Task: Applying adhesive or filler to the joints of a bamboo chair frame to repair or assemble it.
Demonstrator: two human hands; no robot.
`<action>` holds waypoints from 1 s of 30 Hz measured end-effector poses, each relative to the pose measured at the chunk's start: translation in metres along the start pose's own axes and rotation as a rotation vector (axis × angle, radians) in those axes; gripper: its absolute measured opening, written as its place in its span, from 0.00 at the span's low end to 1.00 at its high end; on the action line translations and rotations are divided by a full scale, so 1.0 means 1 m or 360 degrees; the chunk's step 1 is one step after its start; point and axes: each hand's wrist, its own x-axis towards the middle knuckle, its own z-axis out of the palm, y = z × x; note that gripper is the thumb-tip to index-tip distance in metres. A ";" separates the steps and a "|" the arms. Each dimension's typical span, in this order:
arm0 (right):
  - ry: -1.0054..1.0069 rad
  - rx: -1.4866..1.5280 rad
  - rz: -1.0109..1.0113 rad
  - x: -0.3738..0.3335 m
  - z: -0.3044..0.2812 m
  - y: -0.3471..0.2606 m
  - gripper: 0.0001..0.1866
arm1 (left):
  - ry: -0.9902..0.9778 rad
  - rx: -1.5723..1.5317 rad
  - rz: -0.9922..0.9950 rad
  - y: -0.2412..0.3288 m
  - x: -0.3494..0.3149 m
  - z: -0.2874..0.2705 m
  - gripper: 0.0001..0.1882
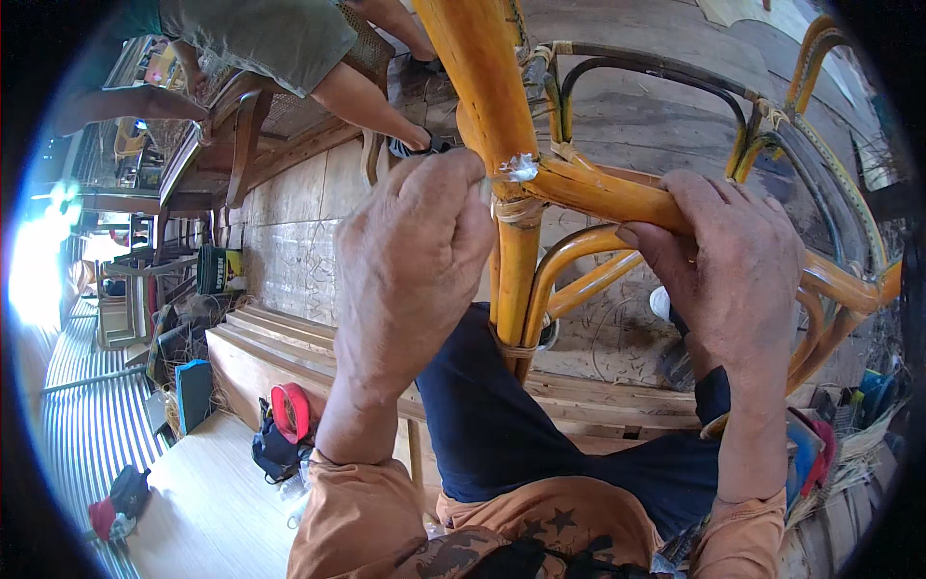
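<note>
A glossy yellow-brown rattan frame [482, 72] stands before me, its thick post meeting a side rail [608, 193] above a wrapped binding [519, 210]. White, shiny material [521, 168] sits on that joint. Close to its left side, my left hand [415, 241] is closed, thumb against curled fingers; a thin tip seems to stick out toward the white material, but what the fingers hold is hidden. My right hand [738, 261] grips the side rail from above, with the thumb on the near side. Below the joint, a curved rattan brace [569, 253] bends down beside the post.
A dark bent-rattan frame [656, 63] stands beyond at the right. At the upper left, another person's leg [371, 106] is beside a wooden chair [251, 135]. Slatted wood [280, 338] lies left of my knees; a red and black item [289, 415] and a cap [125, 497] rest lower left.
</note>
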 end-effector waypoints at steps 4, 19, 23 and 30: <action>-0.0009 -0.0011 0.0015 0.002 -0.001 -0.003 0.17 | -0.0055 -0.0034 -0.0061 -0.002 0.003 -0.008 0.07; 0.0055 -0.0063 -0.0065 0.003 0.001 -0.001 0.17 | -0.0102 0.0104 0.0189 0.001 0.005 -0.005 0.09; 0.0052 -0.0030 -0.0054 0.003 -0.002 -0.002 0.17 | -0.0133 0.0093 0.0172 0.004 0.011 -0.005 0.08; 0.0034 -0.0018 -0.0041 0.005 -0.004 -0.005 0.16 | -0.0159 -0.0008 0.0030 -0.003 -0.005 -0.006 0.07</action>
